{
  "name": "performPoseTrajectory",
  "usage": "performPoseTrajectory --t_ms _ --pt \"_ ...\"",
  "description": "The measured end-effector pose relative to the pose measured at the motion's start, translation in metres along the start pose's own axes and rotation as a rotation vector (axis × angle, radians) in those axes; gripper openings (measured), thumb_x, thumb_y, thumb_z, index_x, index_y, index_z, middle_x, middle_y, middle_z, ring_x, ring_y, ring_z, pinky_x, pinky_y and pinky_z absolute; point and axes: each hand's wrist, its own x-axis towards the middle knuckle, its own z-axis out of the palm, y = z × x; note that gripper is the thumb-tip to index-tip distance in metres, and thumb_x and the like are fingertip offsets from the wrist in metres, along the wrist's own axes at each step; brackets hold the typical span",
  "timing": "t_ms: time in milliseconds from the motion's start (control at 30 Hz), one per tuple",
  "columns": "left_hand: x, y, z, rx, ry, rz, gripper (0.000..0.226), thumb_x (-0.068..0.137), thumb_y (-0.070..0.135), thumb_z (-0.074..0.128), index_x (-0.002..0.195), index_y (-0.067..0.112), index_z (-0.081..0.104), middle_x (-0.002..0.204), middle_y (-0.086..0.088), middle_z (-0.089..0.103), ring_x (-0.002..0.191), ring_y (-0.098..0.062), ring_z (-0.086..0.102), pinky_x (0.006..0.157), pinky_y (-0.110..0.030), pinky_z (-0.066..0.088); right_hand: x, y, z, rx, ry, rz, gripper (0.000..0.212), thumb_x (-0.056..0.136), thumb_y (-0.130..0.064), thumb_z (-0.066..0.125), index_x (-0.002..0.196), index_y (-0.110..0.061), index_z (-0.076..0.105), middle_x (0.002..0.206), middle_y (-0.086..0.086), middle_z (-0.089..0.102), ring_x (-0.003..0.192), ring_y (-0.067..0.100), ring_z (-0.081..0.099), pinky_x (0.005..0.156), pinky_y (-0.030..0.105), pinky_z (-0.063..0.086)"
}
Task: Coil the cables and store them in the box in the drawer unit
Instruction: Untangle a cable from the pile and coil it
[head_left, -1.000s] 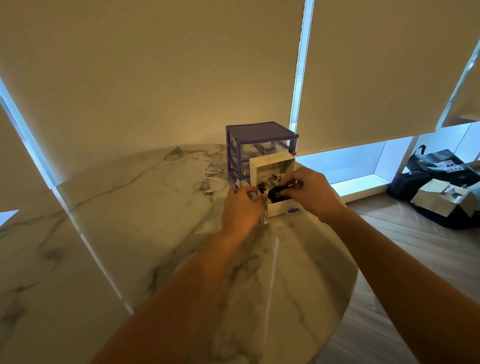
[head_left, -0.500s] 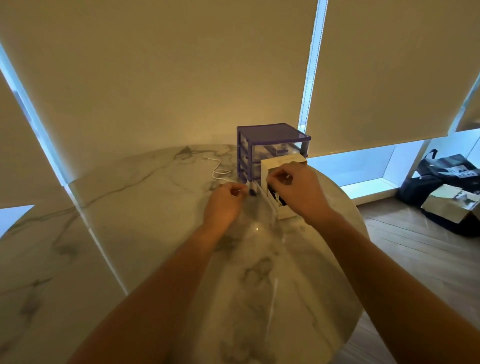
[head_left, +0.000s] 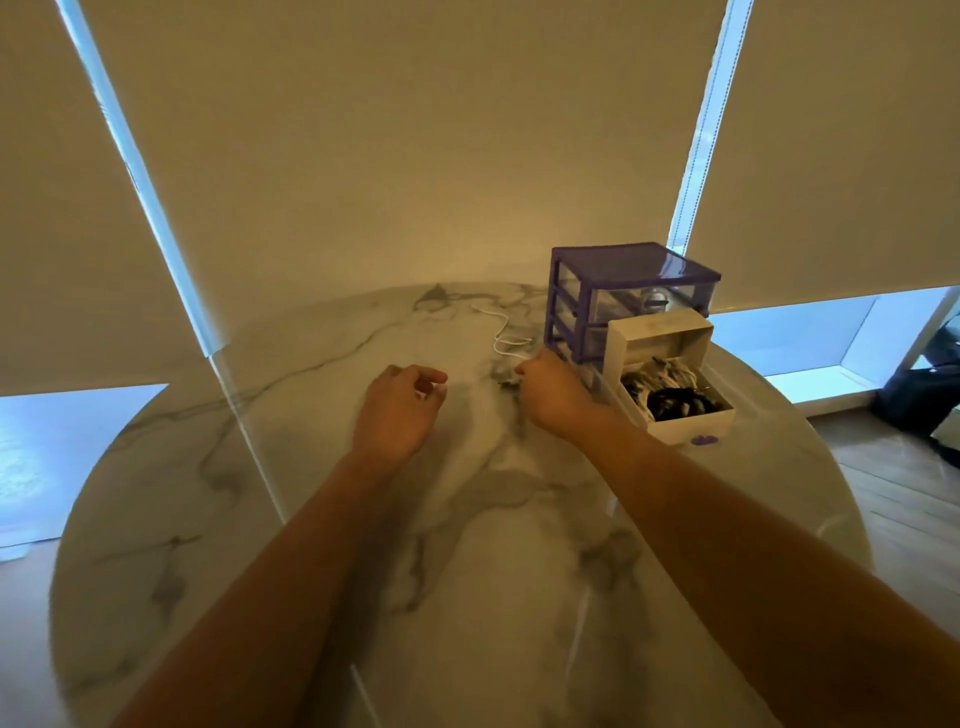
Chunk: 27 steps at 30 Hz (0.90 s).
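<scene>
One white cable (head_left: 503, 338) is seen lying loose on the marble worktop (head_left: 467, 545), just left of one purple drawer unit (head_left: 623, 296). Its near end is pinched by the right hand (head_left: 550, 395). The left hand (head_left: 397, 410) is held loosely curled, with nothing gripped. One white box (head_left: 670, 384), open, is seen holding several coiled cables (head_left: 670, 392) whose number cannot be told.

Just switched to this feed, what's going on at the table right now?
A person is tidying cables on a marble table. The white box, open in front of the purple drawer unit, already holds coiled cables. The right hand reaches to the near end of a loose white cable beside the unit; whether it grips it yet is unclear. The left hand hovers, loosely curled and holding nothing.
</scene>
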Motion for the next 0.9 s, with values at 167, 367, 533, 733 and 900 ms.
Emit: performPoseTrajectory --t_ms 167,367,533,733,900 --pt "-0.003 -0.01 -0.004 -0.024 -0.024 -0.003 0.016 0.092 0.028 0.06 0.104 0.029 0.07 0.098 0.005 0.055 0.089 -0.012 0.059 0.088 -0.03 0.049 0.007 0.002 0.009 -0.144 -0.01 0.002 0.038 0.095 -0.012 0.046 0.131 -0.008 0.054 0.144 0.015 0.033 0.132 0.036 0.028 0.109 0.043 0.029" --pt "-0.007 -0.004 -0.009 -0.091 -0.095 0.024 0.019 0.093 0.03 0.059 0.109 0.025 0.069 0.106 0.003 0.062 0.086 -0.005 0.056 0.073 -0.009 0.039 -0.004 -0.002 0.013 -0.068 0.076 -0.095 0.028 0.097 -0.031 0.049 0.12 -0.018 0.061 0.131 0.008 0.05 0.127 0.03 0.035 0.107 0.042 0.03" --pt "-0.015 0.004 -0.016 -0.189 -0.184 0.053 0.029 0.093 0.028 0.06 0.12 0.019 0.065 0.11 0.008 0.06 0.093 -0.003 0.055 0.068 0.005 0.036 -0.029 -0.028 0.006 0.353 0.065 -0.148 0.018 0.092 -0.037 0.057 0.1 -0.024 0.065 0.089 0.002 0.065 0.085 0.019 0.061 0.075 0.035 0.05" --pt "-0.019 0.009 -0.026 -0.262 -0.126 0.073 0.02 0.09 0.024 0.066 0.109 0.019 0.07 0.094 0.011 0.065 0.081 0.007 0.057 0.069 0.002 0.037 -0.049 -0.047 -0.007 0.864 0.063 -0.091 0.013 0.088 -0.031 0.066 0.094 -0.02 0.067 0.073 0.003 0.065 0.066 0.01 0.061 0.069 0.027 0.049" --pt "-0.017 0.009 -0.034 -0.401 0.046 -0.031 0.011 0.091 0.017 0.063 0.101 0.017 0.068 0.084 0.011 0.066 0.073 0.002 0.058 0.065 -0.003 0.043 -0.057 -0.039 -0.009 0.902 0.049 -0.033 0.012 0.087 -0.026 0.066 0.098 -0.021 0.07 0.079 -0.003 0.071 0.077 0.007 0.062 0.069 0.019 0.042"
